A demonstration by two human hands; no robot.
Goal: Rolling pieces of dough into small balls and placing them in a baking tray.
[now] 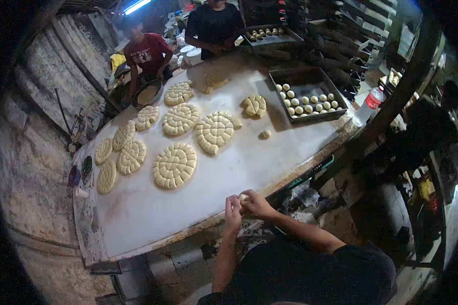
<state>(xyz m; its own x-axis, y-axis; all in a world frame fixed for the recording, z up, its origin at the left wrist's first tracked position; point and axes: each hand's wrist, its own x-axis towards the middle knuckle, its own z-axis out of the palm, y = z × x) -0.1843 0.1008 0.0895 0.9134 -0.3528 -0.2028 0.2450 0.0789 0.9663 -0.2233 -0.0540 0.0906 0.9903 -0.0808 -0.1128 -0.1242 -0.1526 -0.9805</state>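
A small piece of pale dough (244, 197) is held between my two hands, just past the near edge of the table. My left hand (233, 211) has its fingers closed against one side of it. From the other side my right hand (258, 206) pinches it, hiding part of it. Ahead on the white tabletop lies a single dough ball (265, 134). Farther off is a partly used dough round (254, 105), cut into pieces. Rows of dough balls (309, 109) sit in a dark rectangular tray (318, 119).
Several scored dough rounds (175, 165) cover the left and middle of the table (229, 180). A plastic bottle with a red label (370, 105) stands at the right edge. Two people (148, 53) are across the table, near a bowl (148, 95) and a second tray (275, 41).
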